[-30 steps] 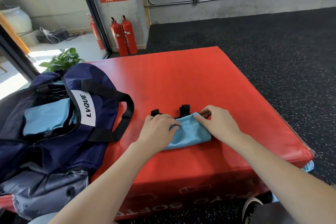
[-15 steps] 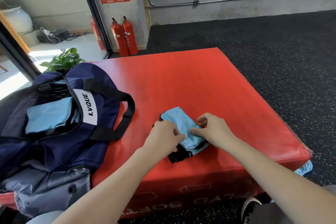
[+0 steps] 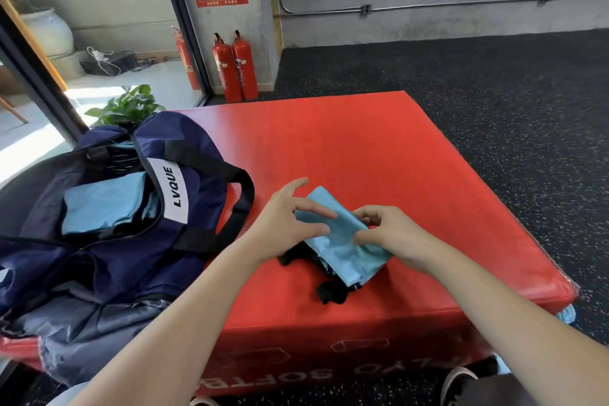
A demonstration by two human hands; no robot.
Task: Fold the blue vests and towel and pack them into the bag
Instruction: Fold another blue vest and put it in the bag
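Vest (image 3: 342, 241): right hand (image 3: 392, 234) pinches; left hand (image 3: 290, 221) spread.

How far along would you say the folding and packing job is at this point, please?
Partly done. A folded blue piece already lies inside the open navy bag. In hand: a folded blue vest on the red mat, pinched by the right hand, with the left hand open over it. Left: getting this vest into the bag. A scrap of blue cloth shows below the mat's corner.
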